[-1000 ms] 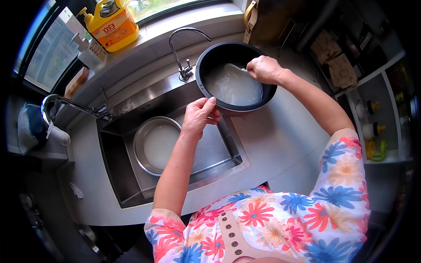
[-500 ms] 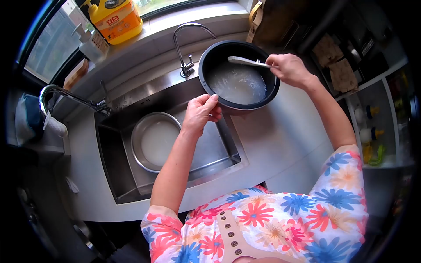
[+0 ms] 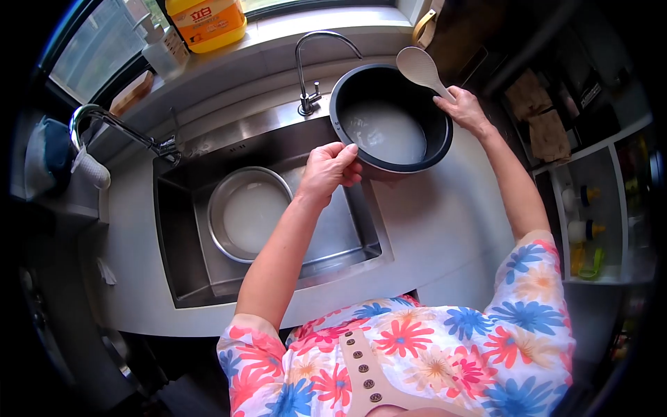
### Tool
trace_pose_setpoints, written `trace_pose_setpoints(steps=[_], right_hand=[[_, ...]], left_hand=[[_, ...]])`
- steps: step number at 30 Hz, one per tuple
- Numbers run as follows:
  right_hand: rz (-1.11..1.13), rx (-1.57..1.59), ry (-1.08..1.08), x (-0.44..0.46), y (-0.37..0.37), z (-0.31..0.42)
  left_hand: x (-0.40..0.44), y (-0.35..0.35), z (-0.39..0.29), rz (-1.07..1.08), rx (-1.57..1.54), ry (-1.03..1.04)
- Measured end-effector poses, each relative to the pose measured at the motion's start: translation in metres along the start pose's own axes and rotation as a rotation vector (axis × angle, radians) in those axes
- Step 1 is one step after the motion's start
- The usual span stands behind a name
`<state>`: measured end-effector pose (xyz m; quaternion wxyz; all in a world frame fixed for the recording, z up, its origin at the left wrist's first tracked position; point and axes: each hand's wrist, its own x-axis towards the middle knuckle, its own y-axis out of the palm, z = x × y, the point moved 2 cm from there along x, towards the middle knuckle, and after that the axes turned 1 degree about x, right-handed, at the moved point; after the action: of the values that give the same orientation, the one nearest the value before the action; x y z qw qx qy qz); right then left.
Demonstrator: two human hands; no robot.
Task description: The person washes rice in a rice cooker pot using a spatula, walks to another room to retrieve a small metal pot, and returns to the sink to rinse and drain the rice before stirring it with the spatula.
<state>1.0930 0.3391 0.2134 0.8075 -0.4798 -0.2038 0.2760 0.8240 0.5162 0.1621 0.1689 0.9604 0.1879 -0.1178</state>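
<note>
1. the black pot (image 3: pixel 375 85) is beside the sink (image 3: pixel 340 233), seemingly on the counter (image 3: pixel 445 222); its base i cannot see. cloudy liquid (image 3: pixel 388 135) lies inside.
2. the left hand (image 3: pixel 332 169) pinches the near-left rim of this pot, thumb above, other fingers curled in; how hard it presses, i cannot tell.
3. with this liquid, i judge the pot rather heavy and stiff, and its weight can swing when tilted. the wet rim may be slippery, so two opposite sides of the rim would be a safer hold than one pinch.
4. the right hand (image 3: pixel 464 111) has its fingers closed around the handle of the pale paddle (image 3: pixel 418 67), whose broad head is raised near the far rim.
5. the paddle should be light and fairly stiff, perhaps slippery when wet; the handle is the right place to hold.
</note>
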Motion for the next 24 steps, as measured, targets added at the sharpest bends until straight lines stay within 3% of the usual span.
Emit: trace_pose_setpoints(steps=[1, 7, 11, 17, 24], right_hand=[[0.016, -0.015, -0.027, 0.005, 0.002, -0.004], [0.138, 0.609, 0.085, 0.0, 0.012, -0.003], [0.122, 0.76, 0.084, -0.018, 0.009, 0.012], [0.038, 0.81, 0.054, -0.059, 0.003, 0.055], [0.114, 0.79, 0.022, -0.094, -0.002, 0.117]], left_hand=[[0.0, 0.0, 0.0, 0.001, 0.003, -0.002], [-0.003, -0.002, 0.001, -0.031, -0.054, 0.03], [-0.01, -0.016, -0.001, -0.125, -0.084, 0.07], [-0.021, -0.042, 0.01, -0.103, -0.147, 0.153], [-0.078, -0.068, 0.029, -0.111, -0.268, 0.063]])
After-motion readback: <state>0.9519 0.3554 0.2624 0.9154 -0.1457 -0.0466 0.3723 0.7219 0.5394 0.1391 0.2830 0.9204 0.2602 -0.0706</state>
